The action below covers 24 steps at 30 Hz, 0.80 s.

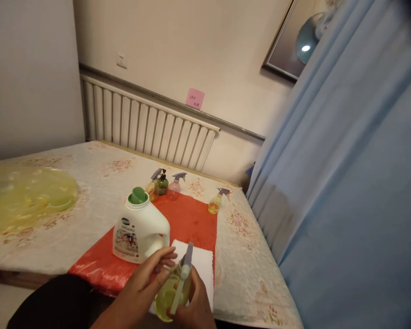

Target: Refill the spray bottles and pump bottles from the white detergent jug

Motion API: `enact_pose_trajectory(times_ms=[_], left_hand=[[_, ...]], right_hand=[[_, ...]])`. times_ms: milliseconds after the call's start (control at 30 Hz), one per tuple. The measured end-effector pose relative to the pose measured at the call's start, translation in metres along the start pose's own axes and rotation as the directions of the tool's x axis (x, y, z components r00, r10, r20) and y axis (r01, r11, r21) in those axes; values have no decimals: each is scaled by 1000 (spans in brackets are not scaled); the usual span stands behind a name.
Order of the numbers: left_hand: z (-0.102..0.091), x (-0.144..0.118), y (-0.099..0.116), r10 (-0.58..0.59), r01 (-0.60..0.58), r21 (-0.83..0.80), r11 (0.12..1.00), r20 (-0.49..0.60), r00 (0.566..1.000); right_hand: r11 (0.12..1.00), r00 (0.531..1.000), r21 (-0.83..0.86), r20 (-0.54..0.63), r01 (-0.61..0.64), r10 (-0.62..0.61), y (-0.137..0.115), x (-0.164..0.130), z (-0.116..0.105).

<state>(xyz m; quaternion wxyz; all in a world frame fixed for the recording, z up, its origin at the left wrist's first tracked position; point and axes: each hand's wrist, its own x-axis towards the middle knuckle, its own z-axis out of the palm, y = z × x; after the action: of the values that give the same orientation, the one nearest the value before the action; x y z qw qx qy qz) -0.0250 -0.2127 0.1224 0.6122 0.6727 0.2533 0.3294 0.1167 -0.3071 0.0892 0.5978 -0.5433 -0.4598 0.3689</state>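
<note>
Both hands meet low in the view over the near edge of the table [55, 256], closed around a small yellow spray bottle [171, 294]. The left hand [147, 278] curls its fingers over the bottle's upper side by the grey trigger head [186, 262], while the right hand [193, 306] cups the round body from below. Under them lies a white folded cloth [202, 265] on a red mat [188, 219]. Just left stands a white detergent jug [140, 228] with a green cap. Farther back on the mat wait three more spray bottles [175, 185] and a dark green pump bottle [162, 183].
</note>
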Motion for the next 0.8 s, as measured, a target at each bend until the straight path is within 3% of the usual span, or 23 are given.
enact_pose_trajectory(times_ms=[133,233,333,433,533,633,700,800], left_hand=[[0,11,2,-81,140,-207,968,270,959],[5,17,2,-102,225,-327,918,354,930],[10,22,-2,-65,199,-405,892,322,945],[16,25,0,-79,170,-364,916,253,964],[25,23,12,-111,122,-127,984,90,990],[33,18,20,-24,32,112,993,-76,997],[32,16,20,11,-8,96,995,-35,999],[22,14,16,16,-9,-35,999,225,974]], right_hand=[[999,1000,-34,-3,-9,9,2,-2,8],[997,999,-65,-24,-31,29,10,-6,8],[989,997,-138,-58,-62,54,17,-10,4],[974,990,-185,-71,-130,118,21,-13,1],[962,974,-166,-100,-216,202,22,-15,3],[968,976,-136,-97,-209,197,24,-17,3],[972,977,-124,-100,-200,188,26,-18,0],[977,979,-88,-82,-195,188,29,-16,-5]])
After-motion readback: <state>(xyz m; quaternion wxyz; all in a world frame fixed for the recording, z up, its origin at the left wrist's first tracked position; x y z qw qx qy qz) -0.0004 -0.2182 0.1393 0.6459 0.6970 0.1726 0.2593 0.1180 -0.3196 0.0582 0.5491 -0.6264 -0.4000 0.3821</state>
